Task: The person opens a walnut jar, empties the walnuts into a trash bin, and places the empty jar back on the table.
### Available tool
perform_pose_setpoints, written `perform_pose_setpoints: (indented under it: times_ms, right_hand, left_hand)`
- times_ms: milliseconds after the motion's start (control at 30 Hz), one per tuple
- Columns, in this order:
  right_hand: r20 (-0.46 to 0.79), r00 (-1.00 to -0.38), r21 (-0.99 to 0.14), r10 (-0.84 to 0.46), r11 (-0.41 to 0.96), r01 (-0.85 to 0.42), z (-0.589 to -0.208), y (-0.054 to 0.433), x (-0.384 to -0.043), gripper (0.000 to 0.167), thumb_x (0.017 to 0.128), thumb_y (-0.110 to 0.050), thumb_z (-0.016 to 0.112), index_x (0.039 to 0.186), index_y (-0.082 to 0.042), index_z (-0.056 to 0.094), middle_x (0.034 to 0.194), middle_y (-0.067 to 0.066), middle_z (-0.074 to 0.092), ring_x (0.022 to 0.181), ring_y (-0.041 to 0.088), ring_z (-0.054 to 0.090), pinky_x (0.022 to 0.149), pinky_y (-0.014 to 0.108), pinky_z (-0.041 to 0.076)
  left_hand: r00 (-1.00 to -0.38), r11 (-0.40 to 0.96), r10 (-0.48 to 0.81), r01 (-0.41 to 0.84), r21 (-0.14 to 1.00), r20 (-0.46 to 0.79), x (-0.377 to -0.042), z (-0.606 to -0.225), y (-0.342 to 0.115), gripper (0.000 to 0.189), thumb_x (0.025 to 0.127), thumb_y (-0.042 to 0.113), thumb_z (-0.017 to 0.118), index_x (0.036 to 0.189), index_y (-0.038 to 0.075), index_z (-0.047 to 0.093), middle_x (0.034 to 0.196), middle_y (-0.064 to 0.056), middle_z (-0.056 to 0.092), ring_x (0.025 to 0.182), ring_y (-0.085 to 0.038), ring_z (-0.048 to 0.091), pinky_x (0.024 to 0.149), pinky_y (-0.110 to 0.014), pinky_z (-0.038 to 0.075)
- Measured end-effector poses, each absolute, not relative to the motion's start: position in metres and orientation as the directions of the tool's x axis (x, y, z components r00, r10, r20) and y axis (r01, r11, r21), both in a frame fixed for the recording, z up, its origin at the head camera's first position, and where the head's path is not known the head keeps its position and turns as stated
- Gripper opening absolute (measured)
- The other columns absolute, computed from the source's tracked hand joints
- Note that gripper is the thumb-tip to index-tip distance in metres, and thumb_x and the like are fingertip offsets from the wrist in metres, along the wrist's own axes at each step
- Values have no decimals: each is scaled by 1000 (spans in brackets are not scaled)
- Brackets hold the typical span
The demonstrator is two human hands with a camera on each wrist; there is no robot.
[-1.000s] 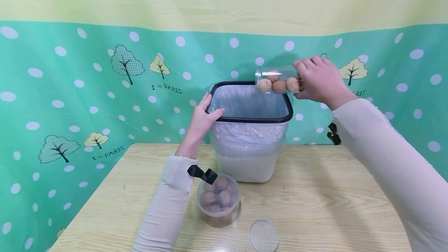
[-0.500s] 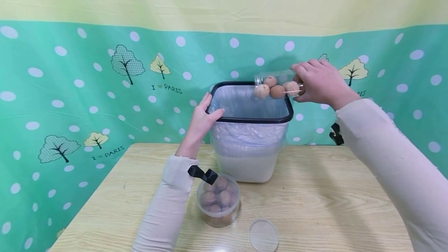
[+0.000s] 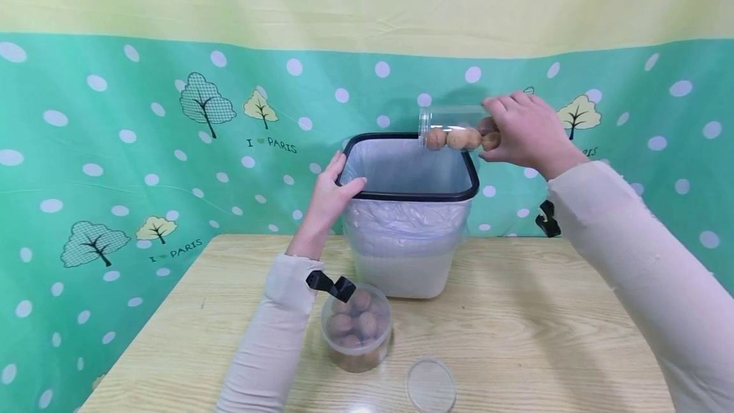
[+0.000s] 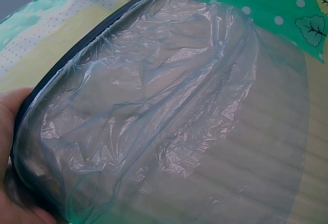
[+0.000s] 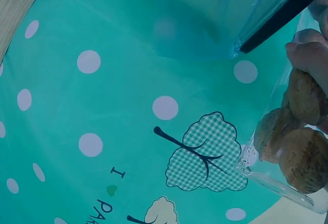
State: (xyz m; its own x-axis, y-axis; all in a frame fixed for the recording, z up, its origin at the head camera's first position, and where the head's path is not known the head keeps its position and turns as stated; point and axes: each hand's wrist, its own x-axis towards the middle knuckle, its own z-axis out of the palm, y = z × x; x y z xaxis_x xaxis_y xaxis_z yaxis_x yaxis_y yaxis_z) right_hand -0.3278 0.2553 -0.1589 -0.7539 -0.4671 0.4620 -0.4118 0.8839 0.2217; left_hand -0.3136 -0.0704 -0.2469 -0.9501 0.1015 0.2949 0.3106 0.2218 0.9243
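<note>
My right hand (image 3: 530, 129) grips a clear jar (image 3: 427, 118) lying nearly level, its mouth pointing left above the back right corner of the trash bin (image 3: 421, 196). Several walnuts (image 3: 457, 139) lie along the jar's lower side; in the right wrist view, walnuts (image 5: 303, 160) cluster near one end of it. My left hand (image 3: 332, 190) holds the bin's black rim at its left corner, thumb over the edge. The left wrist view shows that rim and the bin liner (image 4: 138, 90) folded down outside. The bin's bottom is hidden from the head view.
A round translucent tub (image 3: 357, 330) full of walnuts stands in front of the bin, close to my left forearm. Nearer the front lies a clear round lid (image 3: 431, 385) on the wooden table (image 3: 527, 336). A patterned green and yellow curtain (image 3: 172, 145) hangs behind.
The jar dips mouth-down half a second ago, with walnuts at its mouth, then comes back near level. Its walnuts now sit farther back towards my right hand. My left hand stays put.
</note>
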Motion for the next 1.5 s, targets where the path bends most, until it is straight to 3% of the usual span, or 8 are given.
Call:
perform_pose_setpoints:
  times_ms: [1500]
  right_hand:
    - [464,-726,275,-508,861,-427,-160,261,-326,80,67,-29,81,129,7,46,123,25,54,108,41,47,98,54,36]
  left_hand:
    - [-951,223,95,309,925,295,-314,-249,-71,76,86,21,61,148,2,22,158,-5,13,144,-14,7,115,-31,12]
